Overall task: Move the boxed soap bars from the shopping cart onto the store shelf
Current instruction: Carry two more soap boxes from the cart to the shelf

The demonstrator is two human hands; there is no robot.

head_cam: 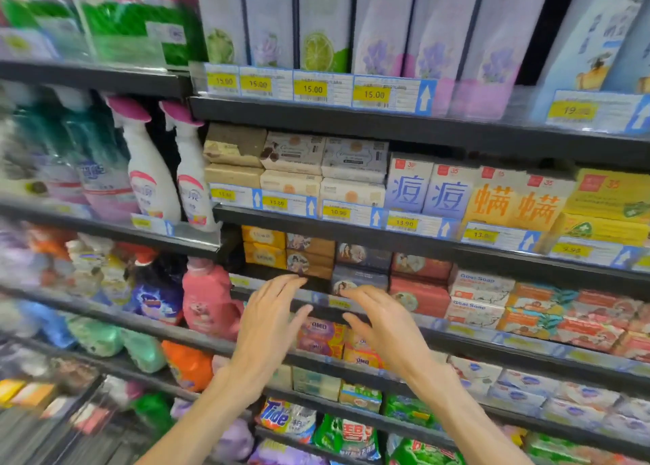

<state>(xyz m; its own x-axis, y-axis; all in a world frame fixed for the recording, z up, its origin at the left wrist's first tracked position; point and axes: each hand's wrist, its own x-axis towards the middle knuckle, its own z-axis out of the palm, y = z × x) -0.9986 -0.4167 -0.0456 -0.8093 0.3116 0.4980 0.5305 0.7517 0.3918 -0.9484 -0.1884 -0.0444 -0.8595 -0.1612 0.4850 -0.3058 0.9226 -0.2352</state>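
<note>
Both grips open and empty, my left hand (271, 320) and right hand (383, 324) flank the centre-frame gap beside the dark soap boxes (358, 278) to straighten them.

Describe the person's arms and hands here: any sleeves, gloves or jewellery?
Both forearms are bare as far as the picture shows, with no sleeves in view. The left hand and the right hand wear no gloves, and no rings, watch or bracelet can be seen. Nails look short and unpainted.
</note>
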